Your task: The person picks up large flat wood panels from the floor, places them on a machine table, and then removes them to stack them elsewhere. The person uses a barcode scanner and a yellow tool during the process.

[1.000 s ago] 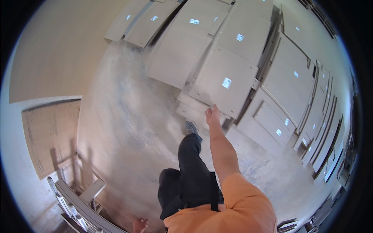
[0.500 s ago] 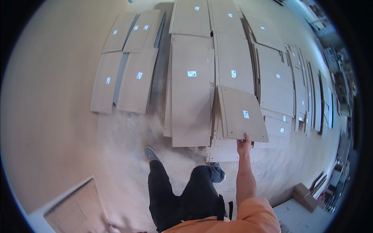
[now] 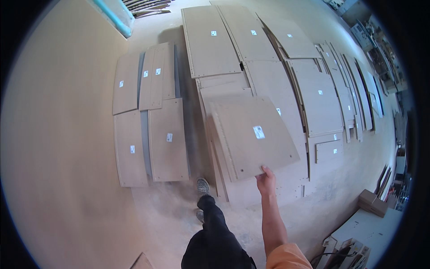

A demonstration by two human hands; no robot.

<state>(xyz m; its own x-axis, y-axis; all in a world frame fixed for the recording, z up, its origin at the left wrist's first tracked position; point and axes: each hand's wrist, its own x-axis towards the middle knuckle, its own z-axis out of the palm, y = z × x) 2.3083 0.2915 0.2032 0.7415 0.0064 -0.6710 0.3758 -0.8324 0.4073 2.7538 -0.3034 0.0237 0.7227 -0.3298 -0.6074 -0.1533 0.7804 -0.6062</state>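
My right hand [image 3: 266,181] grips a flat beige wooden panel [image 3: 248,139] by its near edge, thumb on top and fingers beneath. The panel is raised and tilted above the stacks, with a white label near its middle and small holes by the near corners. Under and behind it lie stacked panels [image 3: 268,80], partly hidden by the one I hold. My left hand is out of the picture.
To the left, more labelled panels [image 3: 168,139] lie in low stacks by a beige wall [image 3: 62,134]. Further stacks [image 3: 316,98] stretch to the right. At lower right are a cardboard box [image 3: 372,202] and a white board [image 3: 365,228].
The held panel has swung left over the middle stacks in my right hand. My view and feet have shifted, and the brown board at lower left has mostly left the picture.
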